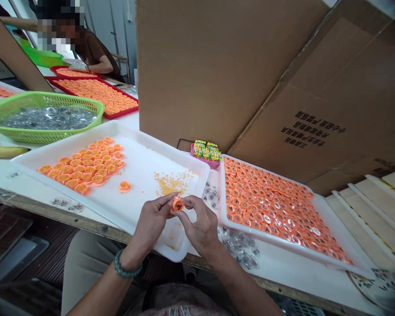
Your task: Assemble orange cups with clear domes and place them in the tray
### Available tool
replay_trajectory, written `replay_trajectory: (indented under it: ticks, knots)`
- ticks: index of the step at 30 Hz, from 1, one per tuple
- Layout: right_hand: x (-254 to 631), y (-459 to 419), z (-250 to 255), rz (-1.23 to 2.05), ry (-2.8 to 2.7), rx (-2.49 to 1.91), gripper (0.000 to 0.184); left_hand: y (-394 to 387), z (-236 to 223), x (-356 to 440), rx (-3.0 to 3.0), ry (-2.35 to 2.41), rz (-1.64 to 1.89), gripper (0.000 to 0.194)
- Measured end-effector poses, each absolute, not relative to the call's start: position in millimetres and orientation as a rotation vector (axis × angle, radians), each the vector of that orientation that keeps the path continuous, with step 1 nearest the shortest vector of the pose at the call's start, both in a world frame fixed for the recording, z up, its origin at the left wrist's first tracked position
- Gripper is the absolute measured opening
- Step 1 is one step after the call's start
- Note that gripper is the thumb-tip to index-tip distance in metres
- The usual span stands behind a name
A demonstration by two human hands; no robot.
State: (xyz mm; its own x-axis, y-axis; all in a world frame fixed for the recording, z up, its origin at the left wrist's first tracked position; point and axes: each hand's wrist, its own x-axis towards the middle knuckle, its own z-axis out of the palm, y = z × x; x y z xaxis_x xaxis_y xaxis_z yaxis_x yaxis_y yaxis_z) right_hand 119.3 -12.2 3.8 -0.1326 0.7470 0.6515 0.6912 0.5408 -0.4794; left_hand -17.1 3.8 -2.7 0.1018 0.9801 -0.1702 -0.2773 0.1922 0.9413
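Note:
Between my two hands is a small orange round plastic piece (177,204), cup-shaped with a flared rim and something dark inside. The fingers of my left hand (154,217) pinch its left side. From the other side, the thumb and forefinger of my right hand (200,224) close on its edge. Both hands are over the right end of a white tray (141,153). Tiny yellow beads (171,182) lie scattered just beyond my fingers. A single orange cup piece (124,186) stands apart on the tray, right of a cluster of similar pieces (85,164) holding yellow beads.
Right, a second white tray (222,193) bears rows of orange pieces with clear tops. Clear plastic parts (240,248) lie before it. Behind stand a pink basket (211,163) and cardboard (217,66). Left are a green basket (49,136), a banana (5,151) and another person (97,57).

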Motion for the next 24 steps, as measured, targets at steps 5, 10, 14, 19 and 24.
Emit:
replay_trajectory:
  ticks: [5, 10, 14, 19, 24]
  knots:
    - [125.0, -13.1, 4.4, 0.06, -1.932, -1.116, 0.028, 5.0, -5.3, -17.4, 0.912, 1.024, 1.111, 0.034]
    - [129.3, -12.6, 3.5, 0.065, -2.017, -1.055, 0.028, 5.2, -3.3, -16.8, 0.896, 1.001, 1.085, 0.034]
    - [133.0, -11.4, -1.0, 0.08, -2.04, -1.035, 0.028, 5.1, -2.7, -16.7, 0.897, 1.001, 1.079, 0.034]
    - [134.3, -9.2, -1.6, 0.239, -1.906, -1.093, 0.046, 6.1, 2.4, -15.7, 0.892, 1.006, 1.085, 0.037]
    - [123.6, -9.1, 7.5, 0.258, -1.884, -1.162, 0.046, 5.9, 7.4, -16.8, 0.875, 1.023, 1.088, 0.058]
